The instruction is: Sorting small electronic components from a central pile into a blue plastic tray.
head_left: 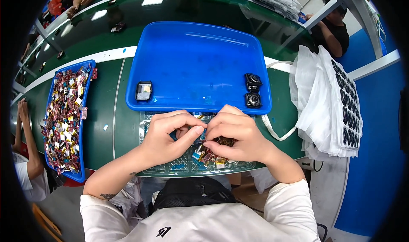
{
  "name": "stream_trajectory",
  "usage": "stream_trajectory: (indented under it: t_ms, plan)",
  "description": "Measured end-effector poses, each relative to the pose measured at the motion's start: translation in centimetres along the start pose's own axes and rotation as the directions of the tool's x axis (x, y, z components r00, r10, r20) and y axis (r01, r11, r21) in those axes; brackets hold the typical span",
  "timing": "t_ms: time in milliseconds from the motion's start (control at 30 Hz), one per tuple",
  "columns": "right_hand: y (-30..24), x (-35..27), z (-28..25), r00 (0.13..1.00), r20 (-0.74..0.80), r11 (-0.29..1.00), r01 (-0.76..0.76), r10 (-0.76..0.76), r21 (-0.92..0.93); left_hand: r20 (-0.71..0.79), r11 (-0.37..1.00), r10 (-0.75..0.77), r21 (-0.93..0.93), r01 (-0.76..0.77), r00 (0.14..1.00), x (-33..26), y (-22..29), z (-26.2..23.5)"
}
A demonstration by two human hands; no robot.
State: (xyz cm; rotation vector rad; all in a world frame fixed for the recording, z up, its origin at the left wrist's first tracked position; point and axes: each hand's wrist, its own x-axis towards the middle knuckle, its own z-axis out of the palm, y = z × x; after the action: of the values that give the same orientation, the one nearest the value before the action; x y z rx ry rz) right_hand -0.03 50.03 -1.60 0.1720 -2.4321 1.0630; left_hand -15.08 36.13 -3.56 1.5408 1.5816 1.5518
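Observation:
My left hand (171, 133) and my right hand (237, 133) meet fingertip to fingertip above a clear moulded plastic tray (178, 165). Thumb and fingers of each are pinched together; whatever lies between them is too small or hidden to make out. Below my right hand sits a small heap of electronic parts (208, 157), with red, yellow, blue and silver bits, partly covered by that hand. Just beyond both hands stands a big blue bin (191, 67). Inside it are a square black-framed case (144, 90) at the left and black housings with round faces (253, 99) at the right.
To the left, a long blue tray (82, 157) is heaped with small circuit parts (64, 122). At the right edge lie white sheets (313, 101) and a stacked tray of black pieces (350, 105). Across the green conveyor (183, 5), other people work; one person (334, 31) sits at right.

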Motion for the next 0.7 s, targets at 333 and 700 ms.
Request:
stream_trajectory:
  t_ms: [333, 700]
  plan:
    - [0.4, -0.3, -1.2, 0.984, -0.115, 0.967, -0.105, 0.135, 0.234, 0.011, 0.998, 0.061, -0.011, -0.061, 0.998, 0.0, 0.3, -0.5]
    - [0.6, -0.2, -0.8, 0.982, -0.158, 0.978, -0.072, 0.104, 0.196, -0.028, 1.000, 0.022, -0.001, -0.022, 0.999, 0.4, 0.6, -0.6]
